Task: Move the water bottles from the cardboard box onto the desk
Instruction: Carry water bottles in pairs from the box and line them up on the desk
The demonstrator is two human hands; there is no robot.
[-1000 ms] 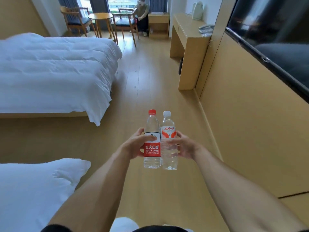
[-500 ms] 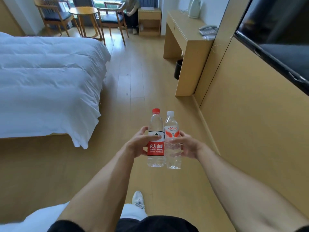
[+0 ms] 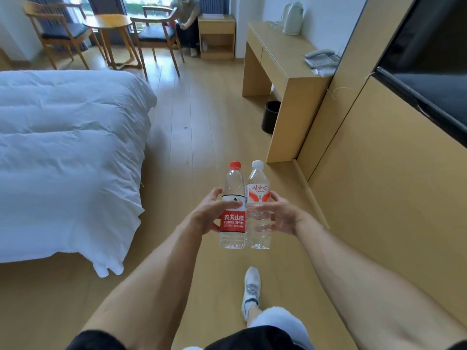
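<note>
My left hand (image 3: pixel 211 210) grips a clear water bottle with a red cap and red label (image 3: pixel 233 223). My right hand (image 3: pixel 281 214) grips a second clear bottle with a white cap and orange-white label (image 3: pixel 258 195). Both bottles stand upright, side by side and touching, held out in front of me above the wooden floor. The light wooden desk (image 3: pixel 278 56) stands ahead on the right against the wall. No cardboard box is in view.
A kettle (image 3: pixel 292 18) and a telephone (image 3: pixel 321 59) sit on the desk, with a black bin (image 3: pixel 270 117) underneath. A white bed (image 3: pixel 68 152) fills the left. Chairs, a round table (image 3: pixel 107 21) and a seated person are at the far end. A TV (image 3: pixel 429 59) hangs on the right wall.
I have walked forward along the aisle; the desk and bed end are closer, and my foot shows below. Both hands keep the same hold on the bottles.
</note>
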